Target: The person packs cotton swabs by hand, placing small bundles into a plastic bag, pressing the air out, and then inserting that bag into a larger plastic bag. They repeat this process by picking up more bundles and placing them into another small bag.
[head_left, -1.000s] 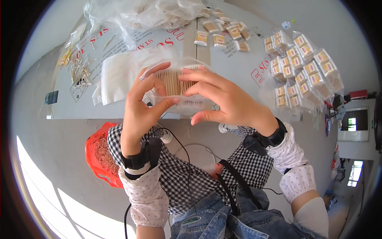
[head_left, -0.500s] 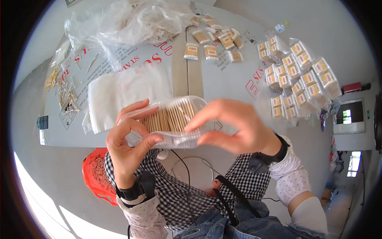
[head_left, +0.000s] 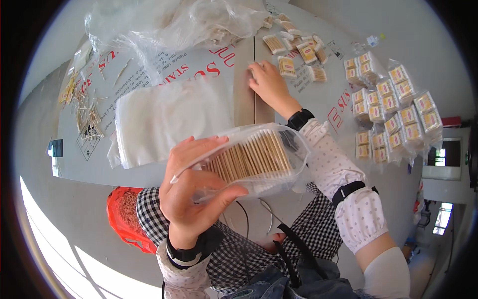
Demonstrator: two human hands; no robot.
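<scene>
My left hand [head_left: 191, 187] is closed around one end of a clear plastic bag [head_left: 300, 149], tilted above my lap. Inside the bag lie packs of cotton swabs [head_left: 249, 157], their wooden sticks side by side and white tips along the edges. My right hand [head_left: 269, 85] reaches across to the table by the seam, fingers curled down. Its fingertips cover the spot beside a labelled swab pack [head_left: 287, 67], and whatever they grip is hidden. A stack of flat, empty clear bags [head_left: 172, 119] lies beyond my left hand.
Loose swab packs [head_left: 306, 52] lie at the far middle, beside a heap of crumpled plastic [head_left: 174, 30]. Filled bags of packs [head_left: 393, 112] stand in rows at right. Scattered swabs [head_left: 88, 117] lie at left. A red bag [head_left: 124, 219] sits below the table edge.
My right hand has left the bag and moved to the far part of the table. A swab pack seen there before is now out of sight. My left hand still holds the bag.
</scene>
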